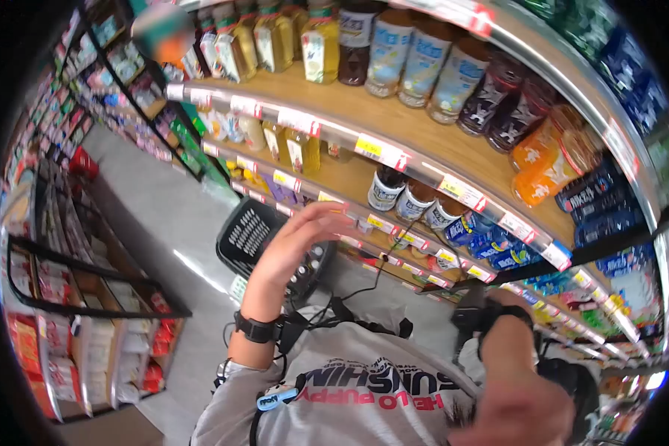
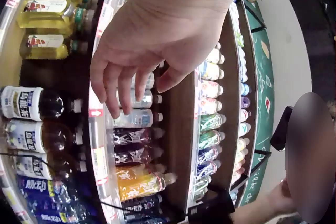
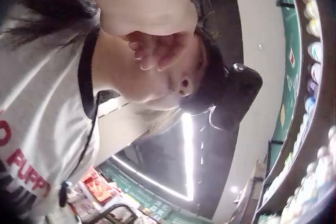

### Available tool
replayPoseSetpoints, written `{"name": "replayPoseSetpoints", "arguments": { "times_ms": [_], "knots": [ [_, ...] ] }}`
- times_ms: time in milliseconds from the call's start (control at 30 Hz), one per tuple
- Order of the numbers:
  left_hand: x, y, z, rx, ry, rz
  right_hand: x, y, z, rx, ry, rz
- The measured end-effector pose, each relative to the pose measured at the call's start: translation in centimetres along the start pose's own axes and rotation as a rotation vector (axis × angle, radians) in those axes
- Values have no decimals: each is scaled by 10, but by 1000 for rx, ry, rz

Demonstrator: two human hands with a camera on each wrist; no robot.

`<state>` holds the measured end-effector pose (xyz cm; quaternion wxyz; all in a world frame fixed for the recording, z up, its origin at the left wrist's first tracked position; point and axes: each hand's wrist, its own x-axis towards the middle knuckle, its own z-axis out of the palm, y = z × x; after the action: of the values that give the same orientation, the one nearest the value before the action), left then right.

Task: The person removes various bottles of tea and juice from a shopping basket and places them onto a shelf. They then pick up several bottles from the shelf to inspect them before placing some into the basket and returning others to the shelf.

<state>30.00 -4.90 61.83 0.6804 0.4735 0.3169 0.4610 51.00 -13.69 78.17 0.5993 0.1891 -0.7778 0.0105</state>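
My left hand (image 1: 297, 241) is raised in front of the drink shelves in the head view, empty. Its fingers (image 2: 125, 85) hang relaxed and slightly bent in the left wrist view, touching nothing visible. Blurred at the lower right of the head view is my right hand (image 1: 524, 412), lifted close to the camera. The right wrist view shows the right hand (image 3: 157, 40) beside the face, its fingers loosely bent with no object visible; whether it touches the face is unclear. Yellow bottles (image 1: 320, 44), blue-labelled bottles (image 1: 427, 63) and orange bottles (image 1: 546, 167) stand or lean on the upper shelf.
A dark basket (image 1: 234, 241) is on the floor beyond my left hand. Price-tag rails (image 1: 424, 178) edge the shelves. Black cables (image 1: 379, 275) run before my body. Another rack (image 1: 100, 357) lines the left side of the aisle (image 1: 156, 208).
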Motion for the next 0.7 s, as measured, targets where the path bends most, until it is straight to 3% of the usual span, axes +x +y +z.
{"name": "replayPoseSetpoints", "arguments": {
  "times_ms": [67, 133, 200, 267, 333, 433, 500, 533, 633, 667, 700],
  "knots": [
    [-12, -12, -19, -55, 90, -5, -49, 20, 6, 76, -232, 329],
    [-22, -31, -44, -83, 234, -19, -83, 40, 27, -32, -503, 742],
    [-39, -54, -68, -60, 406, -28, -159, 54, 61, 97, -708, 1149],
    [-56, -86, -97, 16, 576, -147, -261, 47, 92, 174, -729, 1367],
    [-72, -129, -132, 37, 680, -268, -348, 22, 109, 0, -1241, 1346],
    [-85, -187, -182, -114, 700, -402, -411, -3, 133, 185, -1514, 1631],
    [-85, -232, -219, -165, 734, -481, -439, -5, 161, 224, -1543, 1836],
    [-84, -257, -240, -198, 749, -546, -446, 7, 182, 167, -1715, 1989],
    [-82, -356, -298, -244, 769, -743, -499, 22, 233, 270, -1360, 2379],
    [-78, -383, -314, -197, 731, -828, -520, 32, 252, 392, -1355, 2427],
    [-71, -408, -331, -143, 691, -904, -550, 32, 271, 342, -1294, 2198]
  ]
}}
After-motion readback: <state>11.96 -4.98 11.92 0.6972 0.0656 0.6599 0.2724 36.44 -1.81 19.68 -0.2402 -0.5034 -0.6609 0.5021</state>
